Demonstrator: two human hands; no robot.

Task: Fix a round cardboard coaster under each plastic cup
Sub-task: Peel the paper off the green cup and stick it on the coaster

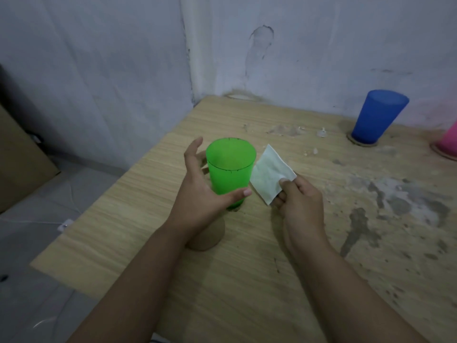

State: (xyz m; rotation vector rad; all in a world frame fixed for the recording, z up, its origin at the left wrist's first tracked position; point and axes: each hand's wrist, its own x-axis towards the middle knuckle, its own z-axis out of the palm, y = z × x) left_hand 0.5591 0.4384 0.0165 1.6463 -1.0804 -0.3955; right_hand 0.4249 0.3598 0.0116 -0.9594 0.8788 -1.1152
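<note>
My left hand (200,191) wraps around a green plastic cup (230,167), held upright just above the wooden table (272,280). A round cardboard coaster (209,237) lies on the table below my left wrist, partly hidden by it. My right hand (298,204) pinches a white square sheet (270,178) by its corner, right of the green cup. At the far right, a blue cup (378,117) stands mouth up on a cardboard coaster (362,144). A pink cup (448,142) on another coaster (442,153) is cut off by the frame's right edge.
The table's right half is stained with grey patches and white flakes (321,133). The table sits in a wall corner; its left edge drops to a tiled floor (49,219). A brown cardboard sheet (22,154) leans at the far left.
</note>
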